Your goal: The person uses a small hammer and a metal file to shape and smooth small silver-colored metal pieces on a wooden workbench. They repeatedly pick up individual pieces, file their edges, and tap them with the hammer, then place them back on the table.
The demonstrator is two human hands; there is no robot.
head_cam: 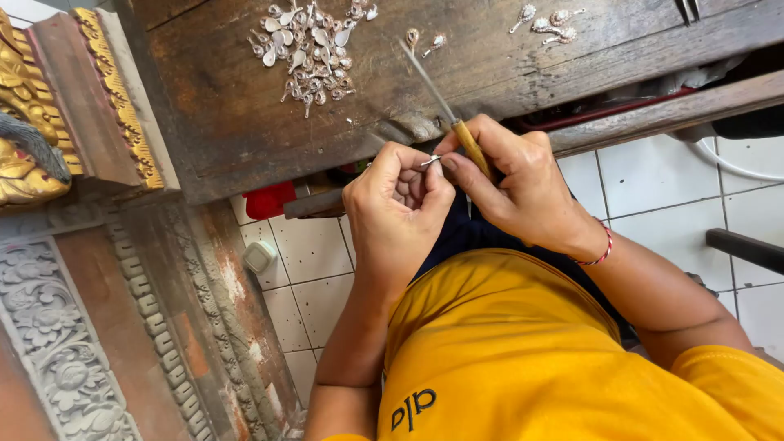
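My left hand (398, 201) is curled shut around a small silver metal piece (429, 161), whose tip pokes out between thumb and forefinger. My right hand (508, 186) grips a thin file (430, 83) by its wooden handle (472, 147); the blade points up and away over the bench. Both hands meet just below the front edge of the dark wooden workbench (245, 122). A red and white string bracelet (602, 251) circles my right wrist.
A heap of small silver teardrop-shaped pieces (306, 49) lies on the bench, with a few more pieces (547, 23) at the back right. Carved, gilded woodwork (73, 106) stands at the left. White floor tiles (653, 188), a red object (269, 200) and a white cable (735, 167) lie below.
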